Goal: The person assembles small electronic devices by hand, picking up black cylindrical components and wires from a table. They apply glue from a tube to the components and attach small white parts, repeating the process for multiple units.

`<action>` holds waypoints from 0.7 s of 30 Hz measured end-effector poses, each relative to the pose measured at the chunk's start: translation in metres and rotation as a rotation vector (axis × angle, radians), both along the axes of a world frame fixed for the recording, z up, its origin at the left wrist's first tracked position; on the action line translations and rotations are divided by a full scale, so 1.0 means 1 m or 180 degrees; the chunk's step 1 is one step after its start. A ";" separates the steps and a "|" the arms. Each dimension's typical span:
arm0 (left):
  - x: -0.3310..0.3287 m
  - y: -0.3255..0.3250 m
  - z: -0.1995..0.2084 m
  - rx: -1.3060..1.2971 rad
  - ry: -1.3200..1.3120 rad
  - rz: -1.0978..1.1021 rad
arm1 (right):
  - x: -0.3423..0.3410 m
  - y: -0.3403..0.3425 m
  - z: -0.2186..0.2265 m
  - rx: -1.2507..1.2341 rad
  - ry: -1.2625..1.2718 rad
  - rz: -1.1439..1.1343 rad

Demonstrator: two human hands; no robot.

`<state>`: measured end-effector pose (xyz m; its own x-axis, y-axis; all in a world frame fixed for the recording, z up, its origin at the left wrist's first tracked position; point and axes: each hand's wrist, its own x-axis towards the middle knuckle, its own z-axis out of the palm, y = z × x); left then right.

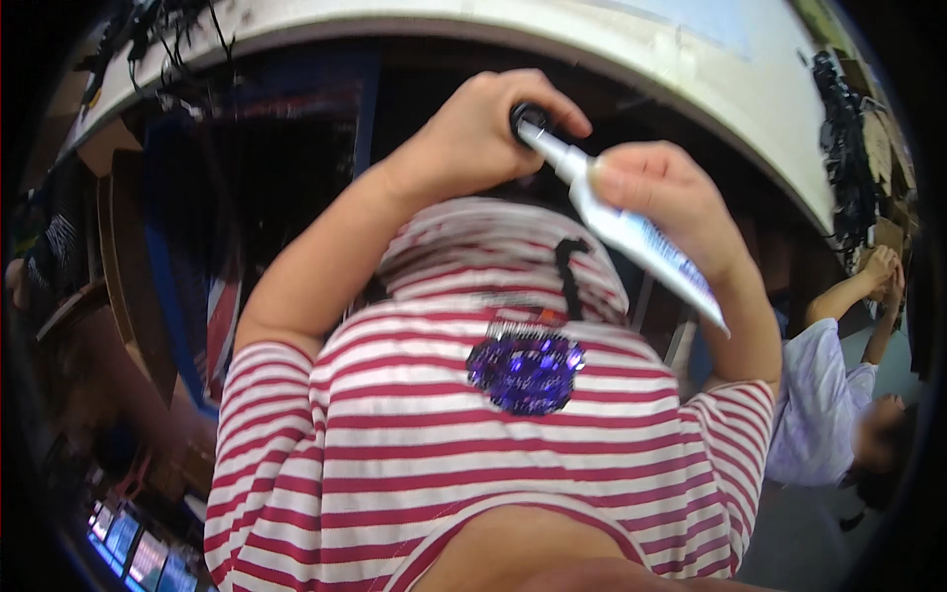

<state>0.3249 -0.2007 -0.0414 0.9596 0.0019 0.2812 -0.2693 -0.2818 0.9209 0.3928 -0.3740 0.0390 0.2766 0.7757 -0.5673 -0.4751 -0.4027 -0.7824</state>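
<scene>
My left hand [483,133] is closed around a small round black part [530,120] with a dark hollow, held up near the table edge. In my right hand [666,192] is a white squeeze tube [651,247] with blue print, gripped near its neck. Its long narrow nozzle [554,150] points up and left, and the tip reaches the opening of the black part. Whether the tip touches the inside cannot be made out. The tube's flat end slants down along my right forearm.
A curved pale tabletop [414,25] runs across the far side. Bundles of black cable-like pieces lie on it at the left [173,44] and right [853,148]. Another person [829,395] works at the right. Cardboard [113,148] and a blue-edged panel [158,266] stand at the left.
</scene>
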 end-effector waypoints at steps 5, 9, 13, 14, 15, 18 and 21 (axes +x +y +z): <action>0.005 0.006 0.013 -0.0449 0.0607 0.0309 | 0.030 -0.002 0.023 0.0553 -0.0715 -0.0529; -0.002 0.009 0.040 -0.0756 0.0766 0.0144 | 0.104 0.026 0.016 0.0423 -0.3051 -0.0515; -0.004 0.008 0.055 -0.0655 0.0482 -0.0115 | 0.162 0.039 -0.015 -0.0515 -0.4761 -0.0267; -0.003 0.009 0.055 -0.0635 0.0412 -0.0180 | 0.161 0.037 -0.018 -0.1050 -0.5011 -0.0089; -0.003 0.012 0.056 -0.0612 0.0343 -0.0215 | 0.146 0.042 -0.006 -0.1392 -0.5023 -0.0020; -0.017 0.021 0.068 -0.0827 0.0372 -0.0053 | 0.101 0.050 0.020 0.0254 -0.5836 -0.0466; -0.026 0.022 0.084 -0.1010 0.0202 0.0026 | 0.057 0.028 0.028 0.0331 -0.3358 0.0656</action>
<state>0.2989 -0.1782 0.0428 0.9748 0.0876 0.2050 -0.2074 0.0200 0.9780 0.4502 -0.3460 0.0671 0.4458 0.8938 -0.0479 0.5280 -0.3058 -0.7923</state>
